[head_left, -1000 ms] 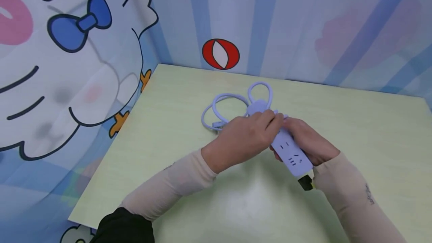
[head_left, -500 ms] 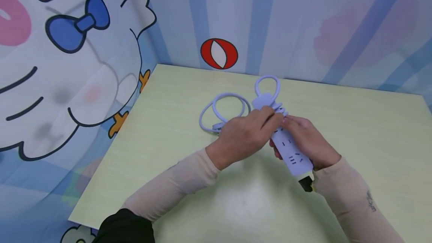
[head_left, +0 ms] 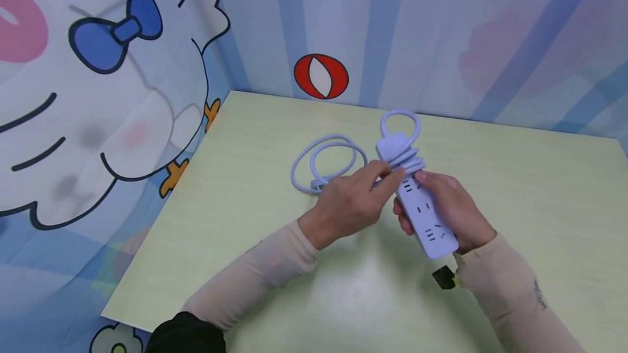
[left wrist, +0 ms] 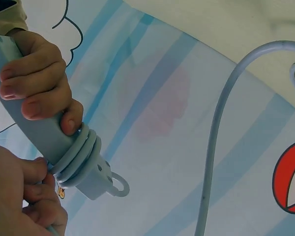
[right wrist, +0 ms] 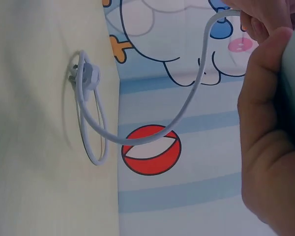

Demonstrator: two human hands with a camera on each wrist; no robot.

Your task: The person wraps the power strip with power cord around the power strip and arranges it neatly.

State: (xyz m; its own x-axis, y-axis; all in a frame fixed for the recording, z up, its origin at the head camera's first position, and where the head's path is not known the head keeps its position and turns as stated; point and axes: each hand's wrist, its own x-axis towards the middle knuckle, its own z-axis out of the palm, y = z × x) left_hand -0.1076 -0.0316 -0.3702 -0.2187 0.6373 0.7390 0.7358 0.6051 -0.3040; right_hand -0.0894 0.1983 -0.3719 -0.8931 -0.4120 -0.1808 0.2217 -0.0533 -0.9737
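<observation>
A pale power strip [head_left: 426, 221] slants above the table, socket face up in the head view. My right hand [head_left: 453, 208] grips its body, the thumb along one side and the fingers beneath. Several turns of its cord [head_left: 411, 163] wrap round the far part of the strip, and a loop of cord sticks out past that end. My left hand [head_left: 350, 200] pinches the cord beside the wraps, as the left wrist view shows with the left hand [left wrist: 19, 191]. From there the loose cord [right wrist: 187, 103] hangs down to the plug [right wrist: 91, 76] on the table.
Coiled cord [head_left: 294, 165] lies on the pale table [head_left: 235, 140] left of the strip. A printed cartoon backdrop [head_left: 422, 31] stands along the back and left table edges. Near the right wrist is a small black piece [head_left: 444, 277].
The power strip has shifted slightly right and its wrapped far end shows more. My left hand has drawn back a little from the wraps, uncovering several turns of cord.
</observation>
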